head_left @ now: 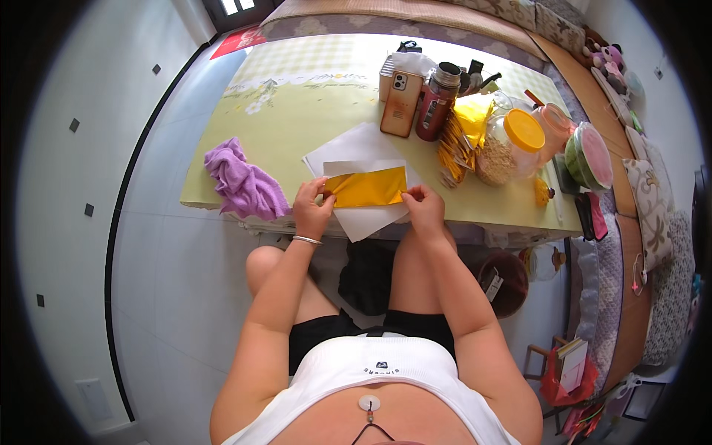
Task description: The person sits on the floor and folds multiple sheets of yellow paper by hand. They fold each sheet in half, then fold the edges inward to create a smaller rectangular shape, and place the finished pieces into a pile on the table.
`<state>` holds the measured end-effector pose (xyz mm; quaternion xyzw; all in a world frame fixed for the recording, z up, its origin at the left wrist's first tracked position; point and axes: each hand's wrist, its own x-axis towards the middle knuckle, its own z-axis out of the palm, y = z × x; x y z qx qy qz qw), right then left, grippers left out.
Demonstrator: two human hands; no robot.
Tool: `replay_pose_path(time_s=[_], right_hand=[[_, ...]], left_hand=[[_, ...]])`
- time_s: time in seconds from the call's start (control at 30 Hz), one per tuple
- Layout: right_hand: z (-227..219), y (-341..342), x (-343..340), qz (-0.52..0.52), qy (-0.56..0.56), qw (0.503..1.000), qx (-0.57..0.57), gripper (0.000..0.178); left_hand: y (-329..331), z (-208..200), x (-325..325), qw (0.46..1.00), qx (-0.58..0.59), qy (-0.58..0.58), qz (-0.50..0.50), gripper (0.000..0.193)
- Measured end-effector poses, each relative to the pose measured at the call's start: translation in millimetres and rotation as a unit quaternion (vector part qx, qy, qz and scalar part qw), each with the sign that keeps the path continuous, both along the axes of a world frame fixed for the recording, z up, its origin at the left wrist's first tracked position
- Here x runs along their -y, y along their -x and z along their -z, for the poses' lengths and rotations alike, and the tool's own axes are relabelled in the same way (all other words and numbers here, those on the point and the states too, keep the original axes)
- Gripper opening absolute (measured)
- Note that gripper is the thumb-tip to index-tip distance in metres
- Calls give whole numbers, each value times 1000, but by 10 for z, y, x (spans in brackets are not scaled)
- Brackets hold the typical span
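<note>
A strip of shiny gold foil paper (368,185) is stretched between my hands at the table's near edge. My left hand (312,208), a silver bangle on its wrist, pinches the strip's left end. The lower right corner is pinched between the fingers of my right hand (425,211). Below the foil lie white paper sheets (357,222), one corner poking past the table edge. A greyish band shows along the foil's far side; I cannot tell if it is part of the same sheet.
On the yellow-green table (297,126), a purple cloth (243,182) lies left. Toward the right stand a phone (401,104), a dark red flask (436,107), folded gold foil pieces (469,122), a yellow-lidded jar (504,152) and a watermelon half (588,156). A bin (504,285) sits below.
</note>
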<state>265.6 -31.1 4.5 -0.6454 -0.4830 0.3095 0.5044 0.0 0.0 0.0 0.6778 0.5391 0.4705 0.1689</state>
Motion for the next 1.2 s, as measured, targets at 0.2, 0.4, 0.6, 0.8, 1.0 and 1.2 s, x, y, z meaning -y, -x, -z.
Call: replay_pose_path(time_s=[0.2, 0.4, 0.6, 0.8, 1.0, 1.2], right_hand=[[-242, 127, 70, 2, 66, 990, 121, 32], [-247, 219, 110, 31, 51, 961, 270, 32], [-243, 221, 178, 15, 51, 954, 296, 27], [-279, 240, 221, 5, 41, 957, 287, 23], [-294, 250, 263, -1, 24, 958, 286, 23], [-281, 246, 268, -1, 23, 956, 294, 23]], left_hand=[[-70, -61, 52, 999, 25, 2, -31, 35], [-80, 75, -65, 989, 118, 61, -58, 28], [-123, -1, -60, 992, 91, 39, -78, 31], [-118, -13, -55, 994, 57, 29, -88, 39], [-140, -107, -36, 996, -3, 16, -85, 53], [-184, -411, -72, 929, -304, -194, 83, 53]])
